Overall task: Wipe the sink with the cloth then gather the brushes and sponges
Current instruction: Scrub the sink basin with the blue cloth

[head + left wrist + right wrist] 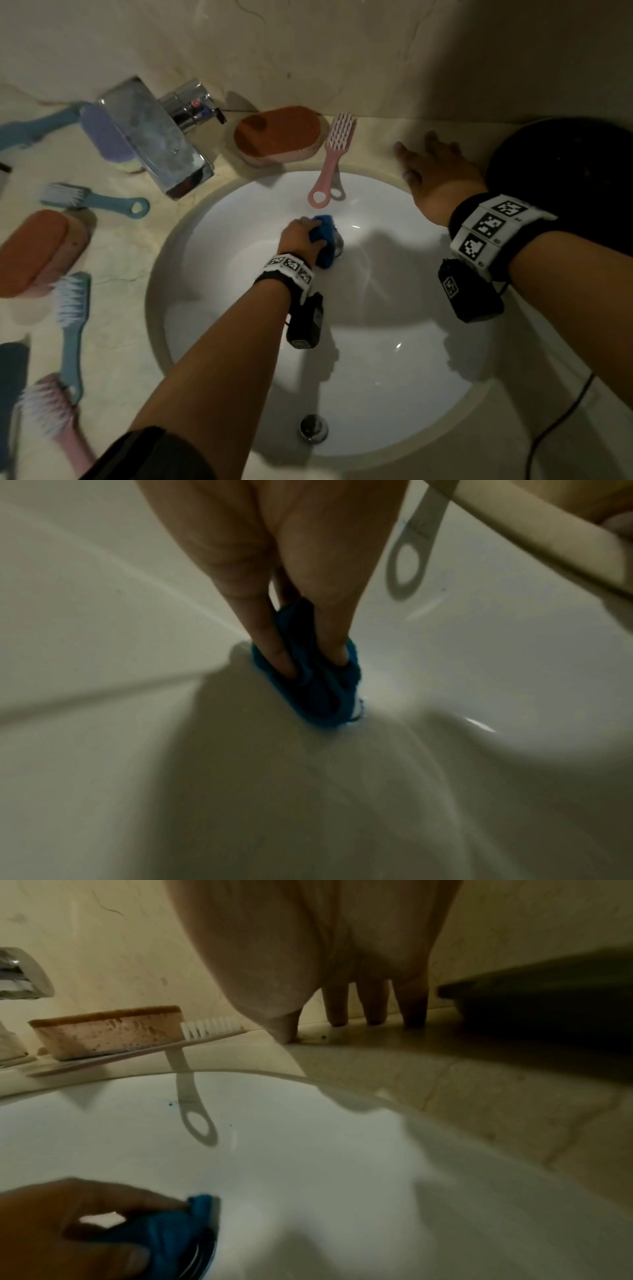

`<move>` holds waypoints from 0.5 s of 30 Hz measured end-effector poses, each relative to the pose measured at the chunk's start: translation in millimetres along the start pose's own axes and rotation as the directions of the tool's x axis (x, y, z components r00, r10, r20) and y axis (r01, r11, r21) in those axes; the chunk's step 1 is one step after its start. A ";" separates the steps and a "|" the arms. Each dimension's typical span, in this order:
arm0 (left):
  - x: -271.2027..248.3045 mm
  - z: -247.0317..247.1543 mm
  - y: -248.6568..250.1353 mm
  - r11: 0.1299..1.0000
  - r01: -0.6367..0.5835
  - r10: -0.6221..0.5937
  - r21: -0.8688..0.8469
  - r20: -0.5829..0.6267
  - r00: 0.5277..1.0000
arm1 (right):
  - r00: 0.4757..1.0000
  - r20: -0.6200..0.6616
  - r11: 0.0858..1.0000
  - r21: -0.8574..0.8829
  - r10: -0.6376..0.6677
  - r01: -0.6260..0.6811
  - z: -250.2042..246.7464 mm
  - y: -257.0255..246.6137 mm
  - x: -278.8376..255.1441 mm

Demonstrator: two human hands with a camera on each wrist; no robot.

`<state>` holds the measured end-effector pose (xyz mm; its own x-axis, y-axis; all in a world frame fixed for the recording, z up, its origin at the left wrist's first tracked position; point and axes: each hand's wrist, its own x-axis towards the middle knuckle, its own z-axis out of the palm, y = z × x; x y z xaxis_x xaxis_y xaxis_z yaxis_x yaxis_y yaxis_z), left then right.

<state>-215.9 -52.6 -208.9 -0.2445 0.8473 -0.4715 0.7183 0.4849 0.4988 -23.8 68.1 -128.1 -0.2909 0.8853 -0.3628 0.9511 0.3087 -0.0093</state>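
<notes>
**While the left hand wipes at the drain, the right hand rests on the countertop**

With its fingers curled round a bunched blue cloth [323,240], the left hand [297,240] presses the cloth against the bottom of the white sink [394,377]. The cloth sits on, or just beside, the drain [338,244]; the wrist views are too blurred to fix the exact overlap.

The right hand [435,174] lies flat on the marble countertop [376,137] behind the sink rim, fingers straight and spread, holding nothing. A dark round object [561,178] lies just beside this hand, away from the sink.

Positions relative to the sink:

- Pink brush [330,161]: bristle head on the countertop behind the sink, looped handle overhanging the basin.
- Orange sponge [277,137]: behind the sink, just beside the pink brush.
- Chrome faucet [154,140]: behind the sink, to the left of the orange sponge.
- Purple brush [102,133]: beyond the faucet.
- Small teal brush [96,200], second orange sponge [37,253], long teal brush [73,329] and pink-bristled brush [51,411]: left of the sink.
- Overflow fitting [313,428]: near wall of the sink.
</notes>
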 end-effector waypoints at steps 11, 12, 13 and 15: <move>-56.5 -2.9 -2.7 0.969 -0.239 0.248 -0.067 0.278 0.928 | 0.998 -0.003 0.998 0.006 -0.058 0.058 0.1 1.6 4.9; -60.1 6.1 3.8 0.959 -0.281 0.270 -0.025 0.367 0.890 | 0.999 -0.002 0.998 0.011 -0.054 0.054 0.1 2.2 5.0; -61.8 16.6 10.0 0.948 -0.316 0.276 0.018 0.441 0.854 | 0.999 -0.002 0.999 0.013 -0.049 0.049 -0.7 2.2 4.8; -64.1 39.9 18.3 0.933 -0.354 0.275 0.071 0.494 0.825 | 0.999 -0.002 0.999 0.010 -0.045 0.045 -0.2 3.0 4.9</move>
<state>-161.1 -106.7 -198.6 0.3173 0.7254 -0.6108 0.8029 0.1373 0.5800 -22.4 73.4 -129.6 -0.3331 0.8714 -0.3602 0.9382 0.3444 -0.0344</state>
